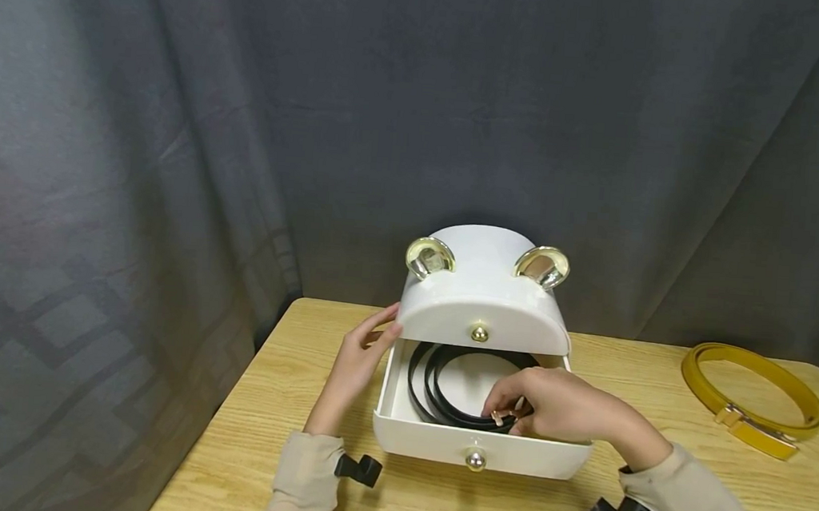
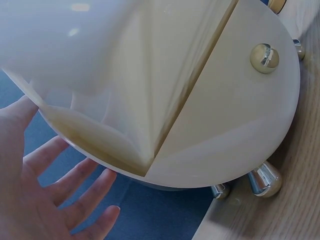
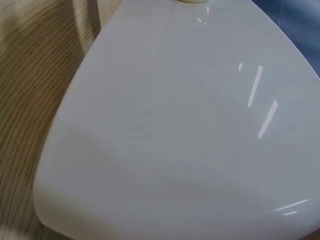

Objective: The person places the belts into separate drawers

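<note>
A white box [image 1: 477, 317] with gold ear-shaped trims stands on the table, its lower drawer [image 1: 423, 445] pulled out. Inside that drawer lies a coiled black belt [image 1: 435, 394] with a gold-toned buckle [image 1: 499, 417]. My right hand [image 1: 549, 403] reaches into the drawer and pinches the belt by its buckle; its fingertips are partly hidden. Against the box's left side rests my left hand [image 1: 366, 348]. In the left wrist view the fingers [image 2: 75, 180] of that hand are spread along the box's curved edge. The right wrist view is filled by the glossy drawer front [image 3: 175, 120], with no hand visible.
A coiled mustard-yellow belt [image 1: 755, 359] with a gold buckle lies at the table's right end. Gold knobs [image 1: 475, 460] stick out from the drawer fronts. Behind the wooden table [image 1: 246, 403] hangs a dark grey curtain [image 1: 535, 121].
</note>
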`<state>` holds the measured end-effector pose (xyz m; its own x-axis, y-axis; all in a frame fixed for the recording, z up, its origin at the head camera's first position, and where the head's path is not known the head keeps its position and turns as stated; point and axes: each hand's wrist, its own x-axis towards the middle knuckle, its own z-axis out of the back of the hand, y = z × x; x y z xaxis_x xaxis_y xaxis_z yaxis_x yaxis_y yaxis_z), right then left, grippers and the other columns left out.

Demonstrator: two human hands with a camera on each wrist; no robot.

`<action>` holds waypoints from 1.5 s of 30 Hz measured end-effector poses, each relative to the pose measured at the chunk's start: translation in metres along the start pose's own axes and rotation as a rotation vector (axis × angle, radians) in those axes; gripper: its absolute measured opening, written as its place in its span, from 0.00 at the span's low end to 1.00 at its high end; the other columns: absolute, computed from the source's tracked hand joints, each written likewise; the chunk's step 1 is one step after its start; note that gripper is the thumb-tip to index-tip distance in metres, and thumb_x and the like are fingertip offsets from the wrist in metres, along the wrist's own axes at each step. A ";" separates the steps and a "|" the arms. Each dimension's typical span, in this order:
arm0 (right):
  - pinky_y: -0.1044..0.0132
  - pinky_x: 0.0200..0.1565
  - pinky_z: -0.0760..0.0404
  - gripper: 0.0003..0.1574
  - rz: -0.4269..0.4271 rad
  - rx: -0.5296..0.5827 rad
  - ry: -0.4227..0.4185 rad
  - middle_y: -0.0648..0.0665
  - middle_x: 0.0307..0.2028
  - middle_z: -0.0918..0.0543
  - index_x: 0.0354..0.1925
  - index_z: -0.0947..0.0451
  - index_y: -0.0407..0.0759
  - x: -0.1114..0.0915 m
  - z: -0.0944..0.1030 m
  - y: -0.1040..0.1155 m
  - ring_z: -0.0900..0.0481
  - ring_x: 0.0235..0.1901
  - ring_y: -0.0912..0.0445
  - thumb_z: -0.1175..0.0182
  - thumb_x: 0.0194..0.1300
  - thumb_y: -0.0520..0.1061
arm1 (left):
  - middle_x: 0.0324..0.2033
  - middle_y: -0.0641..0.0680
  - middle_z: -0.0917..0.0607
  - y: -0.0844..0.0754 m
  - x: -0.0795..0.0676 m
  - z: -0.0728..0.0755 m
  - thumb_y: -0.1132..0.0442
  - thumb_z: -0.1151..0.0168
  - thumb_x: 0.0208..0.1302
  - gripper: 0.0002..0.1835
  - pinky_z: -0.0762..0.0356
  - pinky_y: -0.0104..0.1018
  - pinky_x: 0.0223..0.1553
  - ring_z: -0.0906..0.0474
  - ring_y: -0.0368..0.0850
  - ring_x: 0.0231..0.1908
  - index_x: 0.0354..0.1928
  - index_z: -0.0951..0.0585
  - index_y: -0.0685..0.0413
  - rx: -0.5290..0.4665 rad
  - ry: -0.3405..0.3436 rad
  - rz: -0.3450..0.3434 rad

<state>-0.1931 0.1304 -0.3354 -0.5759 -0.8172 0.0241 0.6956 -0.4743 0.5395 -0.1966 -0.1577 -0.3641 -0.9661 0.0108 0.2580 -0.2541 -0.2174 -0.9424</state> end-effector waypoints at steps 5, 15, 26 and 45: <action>0.66 0.39 0.19 0.25 -0.005 -0.028 -0.001 0.64 0.35 0.18 0.42 0.15 0.56 0.000 0.000 0.000 0.20 0.37 0.68 0.31 0.51 0.28 | 0.61 0.60 0.22 0.000 0.000 0.000 0.62 0.43 0.73 0.22 0.25 0.41 0.49 0.22 0.60 0.53 0.66 0.25 0.58 0.002 0.000 0.001; 0.66 0.39 0.19 0.25 -0.013 0.014 0.021 0.63 0.37 0.18 0.43 0.15 0.54 0.000 0.002 0.000 0.20 0.37 0.67 0.31 0.51 0.28 | 0.61 0.61 0.22 -0.001 -0.001 0.000 0.62 0.43 0.74 0.22 0.24 0.43 0.50 0.22 0.59 0.53 0.66 0.25 0.58 0.005 0.002 0.001; 0.65 0.40 0.18 0.11 -0.018 0.224 -0.022 0.55 0.38 0.15 0.44 0.15 0.44 -0.002 0.003 0.001 0.17 0.39 0.61 0.33 0.62 0.35 | 0.61 0.61 0.23 -0.001 0.000 0.000 0.62 0.43 0.74 0.22 0.25 0.45 0.51 0.23 0.61 0.54 0.66 0.25 0.59 0.006 0.004 0.003; 0.64 0.35 0.17 0.10 0.005 0.199 -0.433 0.47 0.42 0.13 0.47 0.16 0.43 -0.014 -0.006 0.016 0.15 0.33 0.56 0.37 0.68 0.39 | 0.61 0.61 0.23 -0.002 -0.002 0.000 0.62 0.44 0.74 0.22 0.25 0.45 0.50 0.23 0.60 0.54 0.67 0.26 0.59 0.015 0.002 0.005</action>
<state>-0.1712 0.1317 -0.3323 -0.7282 -0.5877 0.3526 0.6273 -0.3644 0.6882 -0.1946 -0.1571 -0.3629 -0.9673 0.0119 0.2533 -0.2490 -0.2322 -0.9402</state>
